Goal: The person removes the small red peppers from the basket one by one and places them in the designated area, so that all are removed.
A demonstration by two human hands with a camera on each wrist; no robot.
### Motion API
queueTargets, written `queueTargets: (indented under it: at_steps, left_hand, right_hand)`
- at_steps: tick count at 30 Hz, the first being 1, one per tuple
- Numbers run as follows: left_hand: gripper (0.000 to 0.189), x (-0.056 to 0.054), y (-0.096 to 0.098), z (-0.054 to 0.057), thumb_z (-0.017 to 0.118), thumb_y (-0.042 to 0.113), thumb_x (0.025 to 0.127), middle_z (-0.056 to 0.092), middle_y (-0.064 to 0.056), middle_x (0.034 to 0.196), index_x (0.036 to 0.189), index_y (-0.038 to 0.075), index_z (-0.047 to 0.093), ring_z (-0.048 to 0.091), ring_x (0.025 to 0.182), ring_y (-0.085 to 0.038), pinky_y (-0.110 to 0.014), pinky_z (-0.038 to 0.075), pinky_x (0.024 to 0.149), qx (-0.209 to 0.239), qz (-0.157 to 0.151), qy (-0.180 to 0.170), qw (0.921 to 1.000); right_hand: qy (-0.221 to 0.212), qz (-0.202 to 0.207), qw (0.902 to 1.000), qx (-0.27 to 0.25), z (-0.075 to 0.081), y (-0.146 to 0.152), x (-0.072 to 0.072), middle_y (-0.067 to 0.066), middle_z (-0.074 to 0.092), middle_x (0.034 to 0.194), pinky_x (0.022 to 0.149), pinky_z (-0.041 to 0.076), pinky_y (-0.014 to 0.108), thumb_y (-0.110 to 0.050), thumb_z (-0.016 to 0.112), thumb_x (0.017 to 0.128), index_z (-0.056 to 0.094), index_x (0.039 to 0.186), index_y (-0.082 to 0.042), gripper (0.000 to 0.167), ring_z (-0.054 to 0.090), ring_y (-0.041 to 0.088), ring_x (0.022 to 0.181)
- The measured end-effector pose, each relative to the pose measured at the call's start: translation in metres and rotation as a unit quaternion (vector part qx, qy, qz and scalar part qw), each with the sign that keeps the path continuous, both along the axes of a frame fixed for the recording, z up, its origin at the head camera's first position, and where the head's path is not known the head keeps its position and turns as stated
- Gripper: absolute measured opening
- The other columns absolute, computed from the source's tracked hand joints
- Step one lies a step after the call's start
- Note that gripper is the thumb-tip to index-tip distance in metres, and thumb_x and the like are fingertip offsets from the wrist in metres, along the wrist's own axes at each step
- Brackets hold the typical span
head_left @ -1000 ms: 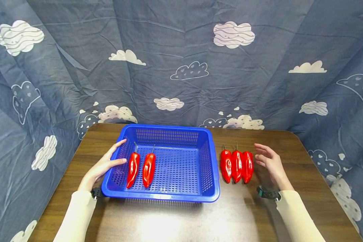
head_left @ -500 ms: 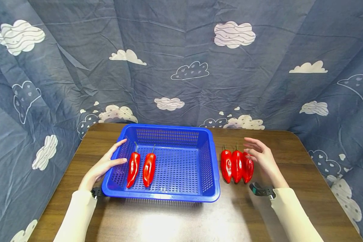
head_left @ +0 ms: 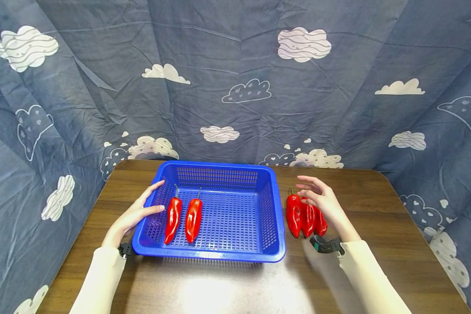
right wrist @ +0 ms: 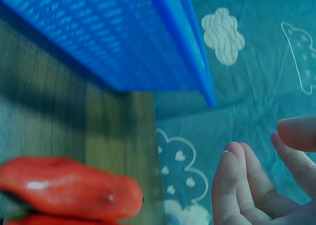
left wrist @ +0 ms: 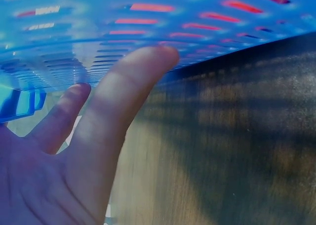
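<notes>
My left hand [head_left: 132,216] is at the left side of the blue plastic basket [head_left: 216,255], thumb and forefinger spread and straight over its rim. In the left wrist view, the thumb [left wrist: 123,86] lies against the slotted blue wall. Inside the basket, two long red peppers, a left one [head_left: 173,220] and a right one [head_left: 193,220], lie side by side, stems away from me. Three more sit right of the basket: a near-left pepper [head_left: 294,216], a middle pepper [head_left: 308,220] and a right pepper [head_left: 320,224]. Over these hovers my right hand [head_left: 319,198], fingers loosely bent and holding nothing, partly hiding two of them.
Everything stands on a brown wooden table [head_left: 377,209]. A dark blue cloth [head_left: 235,113] printed with white clouds hangs behind and at both sides. Each wrist wears a dark strap, such as the right strap [head_left: 325,245].
My right hand has moved left, from beside the three peppers on the table to above them. My left hand, the basket and the peppers stay where they were.
</notes>
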State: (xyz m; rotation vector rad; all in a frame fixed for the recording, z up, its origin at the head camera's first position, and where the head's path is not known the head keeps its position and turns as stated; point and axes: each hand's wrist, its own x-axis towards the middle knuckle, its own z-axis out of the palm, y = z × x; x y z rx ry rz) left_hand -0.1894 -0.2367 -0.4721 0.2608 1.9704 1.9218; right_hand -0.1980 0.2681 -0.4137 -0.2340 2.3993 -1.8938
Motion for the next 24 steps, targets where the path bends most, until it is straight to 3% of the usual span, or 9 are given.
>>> queueTargets:
  at_steps: [8, 17, 24]
  left_hand:
    - [0.075, 0.001, 0.001, 0.000, 0.055, 0.006, 0.094, 0.014, -0.027, 0.150, 0.153, 0.023, 0.013, 0.031, 0.127, -0.051, -0.054, 0.048, 0.086, 0.003, 0.003, 0.003, 1.0000]
    - [0.075, 0.001, 0.001, 0.000, 0.054, 0.005, 0.094, 0.014, -0.027, 0.150, 0.153, 0.023, 0.013, 0.031, 0.126, -0.051, -0.055, 0.049, 0.085, 0.008, 0.003, 0.000, 1.0000]
    - [0.073, 0.001, 0.001, -0.001, 0.054, 0.006, 0.094, 0.014, -0.026, 0.150, 0.153, 0.025, 0.014, 0.031, 0.126, -0.051, -0.055, 0.049, 0.085, 0.002, 0.006, -0.002, 1.0000]
  right_hand:
    - [0.000, 0.032, 0.9995, -0.006, 0.004, -0.025, -0.004, 0.030, 0.054, 0.124, 0.084, 0.053, 0.038, -0.001, 0.049, 0.095, 0.043, 0.135, 0.007, 0.041, 0.064, 0.014, 0.093]
    - [-0.014, 0.066, 0.9976, -0.018, 0.012, -0.053, -0.008, 0.035, 0.051, 0.124, 0.082, 0.054, 0.037, -0.001, 0.050, 0.095, 0.043, 0.137, 0.006, 0.043, 0.061, 0.036, 0.101]
    - [-0.028, 0.087, 0.9956, -0.020, 0.014, -0.076, -0.010, 0.027, 0.057, 0.120, 0.081, 0.054, 0.038, 0.002, 0.050, 0.094, 0.044, 0.137, 0.005, 0.044, 0.064, 0.017, 0.092]
